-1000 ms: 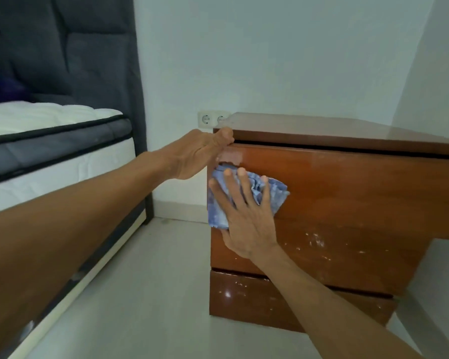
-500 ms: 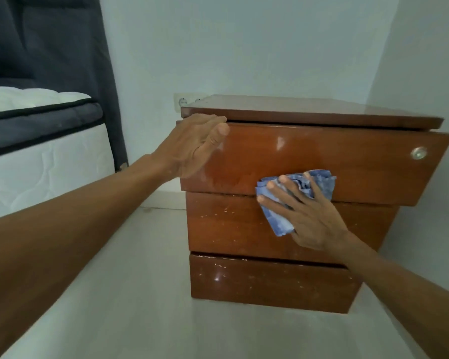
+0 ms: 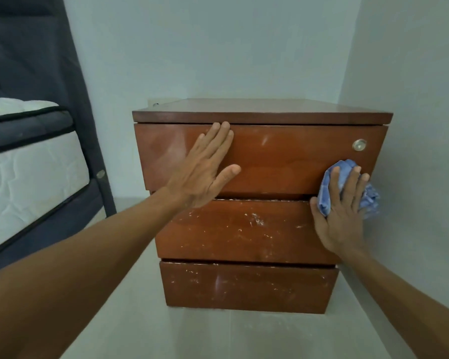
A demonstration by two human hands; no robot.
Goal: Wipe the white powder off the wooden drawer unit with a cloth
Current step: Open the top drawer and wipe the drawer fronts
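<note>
Two forearms in from the near edge, over pale floor point(image 3: 192, 332). Left hand point(image 3: 202, 167) spread flat on the top drawer point(image 3: 283, 164), left of centre, fingers straight, nothing held; apparently bracing. Right hand point(image 3: 340, 216) pressing a crumpled blue cloth point(image 3: 344, 165) against the right end of the same drawer, low at its bottom edge, fingers splayed and nearly straight over the bundle, thumb at its left side. Part of the cloth bulging past the right corner of the unit point(image 3: 257, 110).

Powder point(image 3: 255, 220) as white flecks and smears on the middle drawer point(image 3: 218, 242), thickest near centre; fewer specks on the bottom drawer point(image 3: 244, 286) and along the seams between drawers. Top drawer glossy, nearly free of white, with a round metal fitting point(image 3: 359, 145) at upper right.

By judgement: cloth soft and light, apt to bunch and slide on the lacquer, so best kept under a flat palm with steady pressure. Unit stiff and probably heavy enough to stay put. Seams likely to need a folded edge of cloth.

Farther back: pale wall point(image 3: 218, 47). Far left, bed point(image 3: 23, 177) with a dark headboard
</note>
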